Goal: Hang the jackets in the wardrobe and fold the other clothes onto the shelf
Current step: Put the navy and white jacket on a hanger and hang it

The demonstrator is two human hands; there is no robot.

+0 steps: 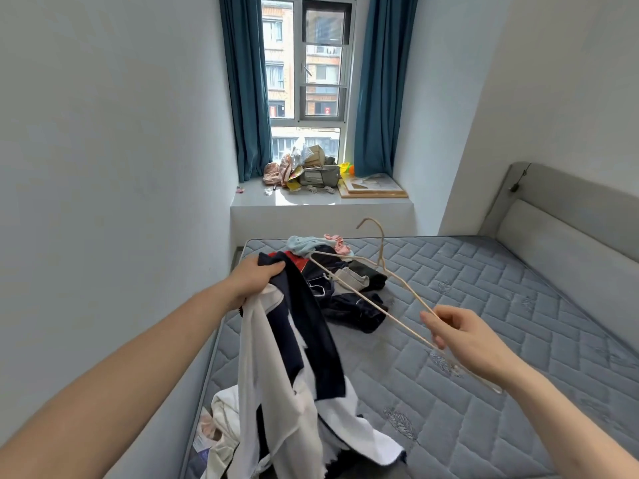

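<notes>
Head view: left hand (254,276), at 9 o'clock, is gripping a navy-and-white fabric jacket (297,368) by its collar, the hem trailing onto the grey quilted mattress (484,340). Right hand (463,335), at 3 o'clock, is pinching a thin beige wire hanger (373,288). Risk: the limp jacket is bunching, so the hanger may be snagging inside it.

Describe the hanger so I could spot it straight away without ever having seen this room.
Start at the grey quilted mattress. Above it, the right hand pinches a thin, pale wire hanger by one end, its hook pointing up toward the window. Unlike the soft clothes pile behind it, it is a bare, rigid outline.
</notes>
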